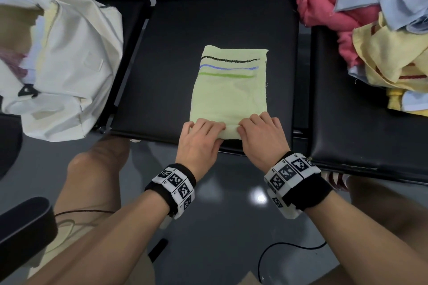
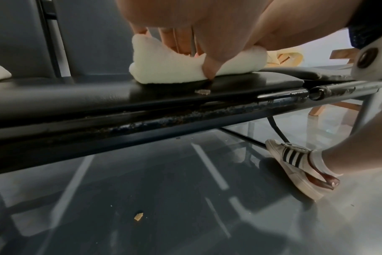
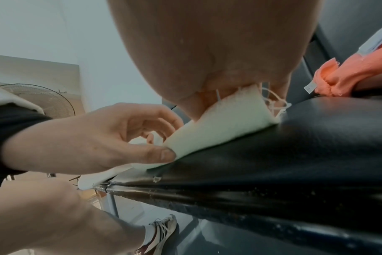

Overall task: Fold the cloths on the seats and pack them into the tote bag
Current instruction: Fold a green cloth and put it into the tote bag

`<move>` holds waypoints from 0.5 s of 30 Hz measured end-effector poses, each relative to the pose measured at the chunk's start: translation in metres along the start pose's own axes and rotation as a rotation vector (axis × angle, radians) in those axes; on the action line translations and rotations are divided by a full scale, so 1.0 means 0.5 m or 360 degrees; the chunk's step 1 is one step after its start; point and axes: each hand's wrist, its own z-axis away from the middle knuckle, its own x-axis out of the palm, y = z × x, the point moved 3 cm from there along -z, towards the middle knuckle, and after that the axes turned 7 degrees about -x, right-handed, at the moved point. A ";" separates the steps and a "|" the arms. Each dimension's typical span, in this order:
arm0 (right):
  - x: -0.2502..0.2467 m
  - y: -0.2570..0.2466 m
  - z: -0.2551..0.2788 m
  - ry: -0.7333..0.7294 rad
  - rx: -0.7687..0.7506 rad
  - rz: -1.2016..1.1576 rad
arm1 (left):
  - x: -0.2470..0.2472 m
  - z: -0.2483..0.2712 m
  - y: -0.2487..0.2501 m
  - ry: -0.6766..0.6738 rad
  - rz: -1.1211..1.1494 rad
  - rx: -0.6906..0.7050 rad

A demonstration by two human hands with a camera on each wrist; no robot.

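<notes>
A pale green cloth (image 1: 231, 95) with black, blue and green stripes lies folded lengthwise on the middle black seat (image 1: 173, 53). Both hands hold its near edge, which is rolled up off the seat. My left hand (image 1: 203, 132) pinches the edge's left part, thumb under and fingers over the cloth (image 2: 164, 72). My right hand (image 1: 257, 129) grips the right part of the cloth (image 3: 225, 120). The cream tote bag (image 1: 69, 65) lies on the left seat, its mouth open with cloths inside.
A heap of red, light blue and yellow cloths (image 1: 370, 30) fills the right seat (image 1: 347, 134). The seat's metal front rail (image 2: 185, 113) runs just below the hands. My knees and shoes (image 2: 294, 163) are on the glossy grey floor, with a black cable (image 1: 289, 247) nearby.
</notes>
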 end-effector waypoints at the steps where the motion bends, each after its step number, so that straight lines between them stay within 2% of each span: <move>1: -0.003 0.002 0.000 -0.0022 0.0021 -0.0038 | 0.001 -0.003 0.001 0.0001 0.0002 0.0007; 9: -0.008 0.010 0.008 0.0119 -0.0146 -0.0193 | 0.004 -0.012 -0.004 -0.0150 0.0032 -0.0064; 15: -0.007 -0.003 0.010 0.0230 -0.0250 -0.0162 | 0.003 -0.015 -0.010 -0.0252 0.0094 -0.0084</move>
